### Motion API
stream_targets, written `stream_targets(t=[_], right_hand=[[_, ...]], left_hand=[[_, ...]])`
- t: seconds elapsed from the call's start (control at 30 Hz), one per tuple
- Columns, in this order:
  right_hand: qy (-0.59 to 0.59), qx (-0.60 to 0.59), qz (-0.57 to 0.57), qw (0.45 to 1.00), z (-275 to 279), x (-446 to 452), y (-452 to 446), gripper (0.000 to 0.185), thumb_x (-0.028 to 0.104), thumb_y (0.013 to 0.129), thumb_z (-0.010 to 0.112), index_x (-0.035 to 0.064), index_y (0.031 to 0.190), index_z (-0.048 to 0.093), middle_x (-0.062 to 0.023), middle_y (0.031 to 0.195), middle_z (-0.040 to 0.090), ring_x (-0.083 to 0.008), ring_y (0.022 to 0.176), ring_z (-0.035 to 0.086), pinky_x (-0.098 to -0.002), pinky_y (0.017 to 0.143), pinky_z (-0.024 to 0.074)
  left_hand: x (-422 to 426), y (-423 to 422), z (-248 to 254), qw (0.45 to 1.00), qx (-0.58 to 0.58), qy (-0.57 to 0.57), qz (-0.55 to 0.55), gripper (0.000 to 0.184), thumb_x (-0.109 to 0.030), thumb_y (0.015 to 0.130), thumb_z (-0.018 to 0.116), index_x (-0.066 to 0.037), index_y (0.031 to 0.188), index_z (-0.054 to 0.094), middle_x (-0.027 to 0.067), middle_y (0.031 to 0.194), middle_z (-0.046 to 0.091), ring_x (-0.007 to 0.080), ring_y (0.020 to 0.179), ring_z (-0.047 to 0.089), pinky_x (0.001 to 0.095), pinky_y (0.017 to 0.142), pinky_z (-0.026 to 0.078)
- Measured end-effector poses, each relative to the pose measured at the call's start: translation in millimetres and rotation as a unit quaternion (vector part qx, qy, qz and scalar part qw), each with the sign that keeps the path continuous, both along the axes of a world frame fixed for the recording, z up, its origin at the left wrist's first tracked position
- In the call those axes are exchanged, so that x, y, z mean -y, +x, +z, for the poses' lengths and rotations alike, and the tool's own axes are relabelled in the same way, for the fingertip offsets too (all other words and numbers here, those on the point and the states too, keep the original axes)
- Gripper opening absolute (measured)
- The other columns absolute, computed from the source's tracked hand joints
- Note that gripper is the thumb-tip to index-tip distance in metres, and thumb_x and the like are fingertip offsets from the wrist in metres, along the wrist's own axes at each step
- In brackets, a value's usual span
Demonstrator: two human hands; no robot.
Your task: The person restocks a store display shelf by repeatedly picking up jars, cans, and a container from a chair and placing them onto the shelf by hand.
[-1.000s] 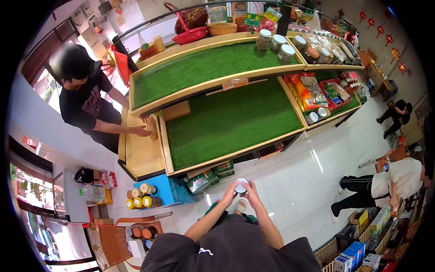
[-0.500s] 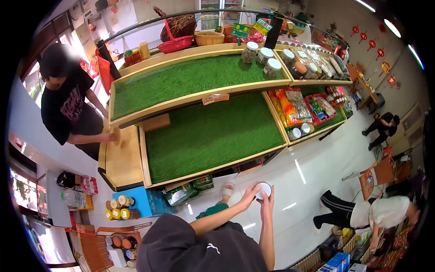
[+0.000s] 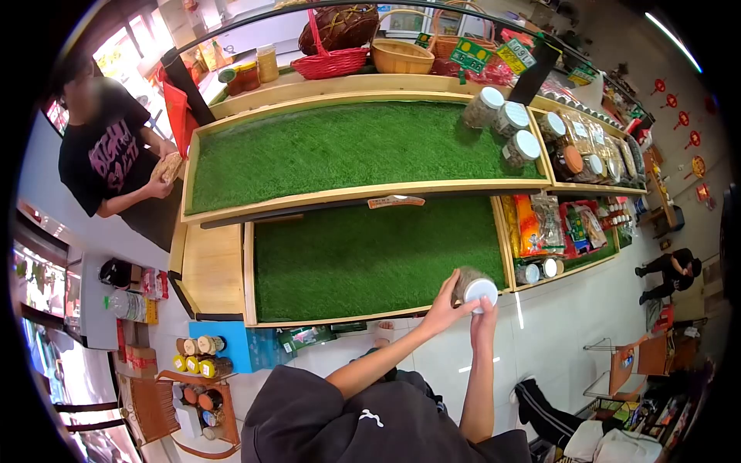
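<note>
A clear jar with a white lid [image 3: 480, 292] is held between both hands above the front edge of the lower green shelf [image 3: 370, 262]. My left hand [image 3: 448, 307] wraps round the jar's left side. On the lid's lower right, my right hand [image 3: 485, 318] has its fingers pressed against the jar. The jar is tilted, its lid facing me; the contents look brownish but are blurred. Three similar white-lidded jars [image 3: 512, 119] stand at the right end of the upper green shelf [image 3: 332, 147].
At the left a person [image 3: 116, 154] holds a tan item. Jars [image 3: 207, 345] stand on a blue box [image 3: 255, 347]. Packaged goods [image 3: 540, 224] fill the right shelf section. Baskets [image 3: 401, 55] line the top. Two other people are at the right.
Both hands have carried the jar up and to the right, close to the shelf, and its side now shows. The person at the left has lifted the tan item off the wooden surface.
</note>
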State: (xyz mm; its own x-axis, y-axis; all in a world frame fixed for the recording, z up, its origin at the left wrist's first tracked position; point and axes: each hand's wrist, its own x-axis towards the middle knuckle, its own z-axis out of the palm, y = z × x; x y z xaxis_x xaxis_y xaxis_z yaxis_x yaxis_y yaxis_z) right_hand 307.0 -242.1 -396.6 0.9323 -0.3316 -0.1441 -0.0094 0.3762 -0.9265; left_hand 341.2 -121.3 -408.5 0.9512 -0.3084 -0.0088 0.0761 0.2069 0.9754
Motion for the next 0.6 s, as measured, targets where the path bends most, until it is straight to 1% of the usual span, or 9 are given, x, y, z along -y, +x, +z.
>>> stream_targets(t=[0.13, 0.23, 0.3, 0.37, 0.43, 0.5, 0.53, 0.57, 0.6], right_hand=[[-0.01, 0.014, 0.007, 1.0, 26.0, 1.0, 51.8, 0.054, 0.027, 0.086, 0.058, -0.0062, 0.126, 0.044, -0.012, 0.119, 0.052, -0.0213, 0.112, 0.051, -0.0335, 0.097, 0.0388], [-0.029, 0.028, 0.017, 0.999, 52.8, -2.2, 82.5, 0.053, 0.028, 0.087, 0.057, -0.007, 0.125, 0.047, -0.0124, 0.118, 0.053, -0.0211, 0.109, 0.052, -0.0331, 0.095, 0.0403], [-0.056, 0.037, 0.015, 0.998, 75.6, -4.2, 103.7, 0.051, 0.028, 0.088, 0.058, -0.0065, 0.125, 0.048, -0.0126, 0.118, 0.054, -0.0208, 0.109, 0.052, -0.0329, 0.094, 0.0402], [-0.076, 0.048, 0.036, 0.995, 84.4, 4.1, 129.0, 0.052, 0.03, 0.088, 0.059, -0.0064, 0.124, 0.049, -0.0122, 0.117, 0.055, -0.0205, 0.109, 0.052, -0.0327, 0.093, 0.0402], [-0.062, 0.058, 0.066, 0.994, 89.9, 15.5, 156.1, 0.053, 0.033, 0.088, 0.06, -0.0052, 0.123, 0.05, -0.0109, 0.117, 0.055, -0.0201, 0.108, 0.053, -0.0326, 0.092, 0.0408], [-0.06, 0.061, 0.078, 0.993, 104.5, 21.2, 180.2, 0.052, 0.036, 0.088, 0.059, -0.0032, 0.122, 0.052, -0.0086, 0.114, 0.056, -0.0175, 0.103, 0.054, -0.0307, 0.086, 0.0428], [-0.087, 0.064, 0.079, 0.991, 112.1, 23.9, 194.0, 0.052, 0.04, 0.089, 0.057, -0.0016, 0.12, 0.054, -0.0058, 0.109, 0.058, -0.0135, 0.096, 0.054, -0.0277, 0.078, 0.0427], [-0.1, 0.058, 0.074, 0.99, 118.7, 26.5, 208.4, 0.05, 0.042, 0.089, 0.056, -0.0005, 0.116, 0.057, -0.0033, 0.102, 0.059, -0.0099, 0.087, 0.053, -0.0246, 0.07, 0.04], [-0.105, 0.055, 0.078, 0.99, 125.8, 29.2, 221.1, 0.049, 0.042, 0.09, 0.055, -0.0003, 0.113, 0.058, -0.0024, 0.099, 0.06, -0.0091, 0.084, 0.052, -0.024, 0.068, 0.0391]], left_hand=[[4.5, 44.8, 19.2, 0.999, 0.023, 0.008, 0.03, 0.098, -0.041, 0.079, 0.072, 0.008, 0.144, 0.018, 0.0243, 0.144, 0.027, 0.0322, 0.135, 0.031, 0.0369, 0.109, 0.029], [3.4, 69.5, 54.3, 0.999, -0.006, -0.016, 0.045, 0.097, -0.041, 0.079, 0.072, 0.008, 0.144, 0.018, 0.024, 0.145, 0.028, 0.0319, 0.135, 0.031, 0.0365, 0.109, 0.029], [7.5, 92.8, 59.0, 0.998, 0.012, -0.012, 0.064, 0.097, -0.041, 0.079, 0.072, 0.008, 0.143, 0.019, 0.0233, 0.143, 0.03, 0.0314, 0.133, 0.033, 0.0361, 0.108, 0.03], [9.7, 117.9, 67.9, 0.995, 0.06, 0.016, 0.083, 0.096, -0.043, 0.079, 0.071, 0.009, 0.143, 0.021, 0.0226, 0.141, 0.033, 0.031, 0.132, 0.035, 0.036, 0.108, 0.03], [14.3, 138.9, 84.3, 0.993, 0.068, 0.029, 0.096, 0.095, -0.045, 0.08, 0.07, 0.009, 0.143, 0.022, 0.0235, 0.141, 0.033, 0.031, 0.132, 0.035, 0.0358, 0.108, 0.03], [21.0, 159.6, 100.8, 0.991, 0.077, 0.003, 0.11, 0.096, -0.046, 0.08, 0.069, 0.01, 0.142, 0.022, 0.0256, 0.142, 0.032, 0.0312, 0.133, 0.034, 0.0356, 0.108, 0.03], [26.9, 171.9, 104.4, 0.989, 0.073, 0.021, 0.13, 0.098, -0.047, 0.08, 0.069, 0.011, 0.141, 0.021, 0.0267, 0.14, 0.033, 0.0316, 0.132, 0.036, 0.0357, 0.108, 0.03], [33.1, 186.1, 106.8, 0.988, 0.068, 0.003, 0.136, 0.101, -0.05, 0.079, 0.069, 0.013, 0.141, 0.02, 0.0274, 0.138, 0.034, 0.0317, 0.13, 0.037, 0.0358, 0.107, 0.031], [37.7, 200.8, 108.4, 0.99, 0.052, 0.004, 0.129, 0.099, -0.049, 0.08, 0.068, 0.013, 0.141, 0.02, 0.0277, 0.14, 0.034, 0.0303, 0.131, 0.036, 0.0355, 0.108, 0.03]])
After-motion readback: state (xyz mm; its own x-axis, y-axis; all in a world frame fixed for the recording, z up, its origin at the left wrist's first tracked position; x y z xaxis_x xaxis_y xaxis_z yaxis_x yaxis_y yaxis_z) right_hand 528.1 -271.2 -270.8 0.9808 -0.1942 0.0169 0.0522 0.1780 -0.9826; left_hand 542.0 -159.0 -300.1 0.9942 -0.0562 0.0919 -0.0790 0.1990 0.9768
